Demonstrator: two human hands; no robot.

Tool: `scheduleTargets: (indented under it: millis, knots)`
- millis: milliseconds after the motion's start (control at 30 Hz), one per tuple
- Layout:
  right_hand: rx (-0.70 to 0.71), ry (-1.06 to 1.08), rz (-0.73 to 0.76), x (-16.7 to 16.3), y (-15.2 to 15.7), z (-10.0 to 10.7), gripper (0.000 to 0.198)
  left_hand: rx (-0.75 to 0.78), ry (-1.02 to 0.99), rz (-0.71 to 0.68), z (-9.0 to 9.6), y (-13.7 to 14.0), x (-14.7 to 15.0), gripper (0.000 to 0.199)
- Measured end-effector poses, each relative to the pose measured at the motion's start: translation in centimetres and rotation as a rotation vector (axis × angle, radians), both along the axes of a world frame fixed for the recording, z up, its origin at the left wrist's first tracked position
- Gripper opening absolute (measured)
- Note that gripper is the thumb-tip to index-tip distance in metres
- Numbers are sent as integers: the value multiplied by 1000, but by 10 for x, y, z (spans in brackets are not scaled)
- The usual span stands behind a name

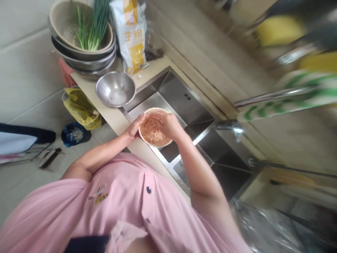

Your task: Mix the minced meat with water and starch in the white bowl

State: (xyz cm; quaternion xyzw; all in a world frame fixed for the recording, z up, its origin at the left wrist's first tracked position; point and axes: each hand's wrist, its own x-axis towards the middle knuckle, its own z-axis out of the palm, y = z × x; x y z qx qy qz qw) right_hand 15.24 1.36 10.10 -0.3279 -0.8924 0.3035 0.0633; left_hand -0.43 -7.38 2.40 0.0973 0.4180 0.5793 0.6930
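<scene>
A pale bowl point(147, 137) of pinkish-brown minced meat point(153, 133) is held over the front edge of a steel sink point(179, 96). My left hand point(134, 128) grips the bowl's near rim, thumb on the edge. My right hand point(168, 123) reaches over the far rim, its fingers curled down into the meat. Both forearms stretch out from my pink shirt at the bottom of the view.
An empty steel bowl point(116, 89) sits on the counter beside the sink. Behind it stand stacked bowls with a colander of green onions point(91, 28) and a starch bag point(131, 35). A faucet point(233, 127) juts over the sink. A yellow-bagged bin point(81, 109) is on the floor.
</scene>
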Motion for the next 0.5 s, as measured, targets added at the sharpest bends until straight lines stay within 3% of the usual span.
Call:
scheduleTargets:
  millis: [167,233,300,400,500]
  knots:
    - [-148,-75,386,0,-13,-4,27,-40,-44,10,-7,0,-4,54]
    - [-159,-88,316,14,-8,0,23,-24,-54,0,-6,-2,-9,55]
    - [-65,-93,117,21,-2,3,28,-18,-28,10,-4,-3,-11,53]
    - [64,-266,-126,8,-6,4,35,-18,-1,40,0,-3,-8,50]
    - [-7,-401,-51,-12,-20,7,37,-28,-11,46,2,-2,-5,45]
